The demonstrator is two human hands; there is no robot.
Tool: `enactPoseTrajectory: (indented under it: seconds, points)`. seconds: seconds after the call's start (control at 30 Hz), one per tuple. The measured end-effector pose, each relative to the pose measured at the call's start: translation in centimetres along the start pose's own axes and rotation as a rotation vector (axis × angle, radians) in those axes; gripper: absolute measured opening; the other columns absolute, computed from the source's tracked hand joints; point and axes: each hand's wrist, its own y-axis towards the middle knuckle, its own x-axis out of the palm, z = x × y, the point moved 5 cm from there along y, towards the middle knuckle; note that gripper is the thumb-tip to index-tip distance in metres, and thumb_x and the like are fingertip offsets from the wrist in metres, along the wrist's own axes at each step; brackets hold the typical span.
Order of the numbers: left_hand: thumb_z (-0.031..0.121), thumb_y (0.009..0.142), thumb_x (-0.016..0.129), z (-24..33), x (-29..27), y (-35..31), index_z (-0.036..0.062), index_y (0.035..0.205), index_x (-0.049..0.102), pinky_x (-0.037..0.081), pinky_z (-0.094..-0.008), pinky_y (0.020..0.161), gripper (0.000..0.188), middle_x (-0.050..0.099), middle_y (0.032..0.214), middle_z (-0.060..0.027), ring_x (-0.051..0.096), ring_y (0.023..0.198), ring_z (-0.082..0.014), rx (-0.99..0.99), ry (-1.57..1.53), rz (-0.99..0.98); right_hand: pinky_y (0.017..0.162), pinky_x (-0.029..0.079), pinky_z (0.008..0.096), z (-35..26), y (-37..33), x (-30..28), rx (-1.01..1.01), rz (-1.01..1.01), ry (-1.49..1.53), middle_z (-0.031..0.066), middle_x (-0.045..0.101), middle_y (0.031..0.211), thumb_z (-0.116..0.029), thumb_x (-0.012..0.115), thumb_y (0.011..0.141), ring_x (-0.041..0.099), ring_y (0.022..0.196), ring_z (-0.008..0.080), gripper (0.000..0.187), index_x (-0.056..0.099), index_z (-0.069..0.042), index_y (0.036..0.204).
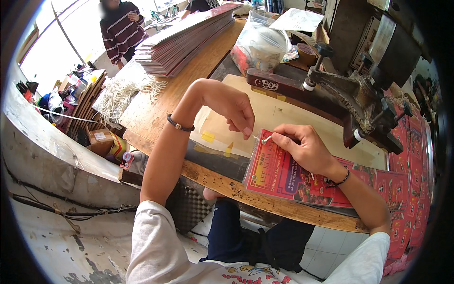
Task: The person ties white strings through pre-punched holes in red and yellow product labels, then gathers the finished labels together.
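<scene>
A red printed card sheet [265,176] with yellow and blue print lies at the table's front edge. A short white cord [266,140] sits at its upper left corner. My right hand [305,147] rests over the sheet, thumb and forefinger pinched on the cord. Just left of that corner hovers my left hand [231,111], wrist bent and fingertips drawn together. A faint white bit shows near those fingertips; whether they hold it is unclear. A second piece of white cord shows below my right hand.
A dark machine arm with knobs [326,78] spans the right side. Red printed sheets [397,189] lie beyond my right forearm. At the back left stand a tall stack of boards [182,45] and a bundle of white cords [125,92]. A plastic bag [260,45] and a person [122,31] are farther off.
</scene>
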Motion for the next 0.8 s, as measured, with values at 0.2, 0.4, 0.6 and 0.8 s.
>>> enactPoseTrajectory:
  seconds: [0.2, 0.4, 0.6, 0.8]
  points:
    - [0.023, 0.093, 0.066, -0.7, -1.4, -3.6, 0.0012, 0.094, 0.073, 0.042, -0.0220, 0.058, 0.023, 0.058, 0.068, 0.0029, 0.050, 0.061, -0.0056, -0.018, -0.064, 0.106, 0.068, 0.047, 0.0246, -0.3, -0.1, -0.1, -0.001, -0.007, -0.019, -0.0004, 0.064, 0.077, -0.022, 0.058, 0.099, 0.054, 0.073, 0.0046, 0.027, 0.068, 0.003, 0.099]
    - [0.018, 0.093, 0.067, -3.1, -2.7, -5.3, -0.0028, 0.090, 0.071, 0.042, -0.0234, 0.056, 0.022, 0.060, 0.068, 0.0005, 0.051, 0.061, -0.0064, -0.006, -0.144, 0.264, 0.067, 0.046, 0.0250, -0.3, -0.1, -0.1, -0.026, 0.009, -0.057, 0.0004, 0.064, 0.075, -0.022, 0.059, 0.099, 0.054, 0.072, 0.0047, 0.026, 0.068, 0.003, 0.099]
    - [0.024, 0.094, 0.067, -7.7, -4.9, -9.4, -0.0015, 0.088, 0.072, 0.040, -0.0217, 0.054, 0.027, 0.058, 0.066, 0.0027, 0.048, 0.059, -0.0047, -0.085, -0.158, 0.625, 0.059, 0.045, 0.0282, -0.4, 0.0, 0.0, -0.090, 0.063, -0.028, 0.0065, 0.063, 0.068, -0.026, 0.060, 0.097, 0.052, 0.063, 0.0087, 0.030, 0.070, 0.002, 0.099]
    - [0.032, 0.094, 0.068, -9.5, -6.7, -10.4, 0.0006, 0.080, 0.070, 0.037, -0.0238, 0.050, 0.034, 0.056, 0.061, 0.0034, 0.047, 0.055, -0.0048, -0.108, -0.155, 1.004, 0.065, 0.046, 0.0254, -0.6, -0.3, 0.0, -0.043, 0.027, -0.049, 0.0012, 0.063, 0.073, -0.023, 0.059, 0.099, 0.053, 0.071, 0.0049, 0.027, 0.068, 0.003, 0.098]
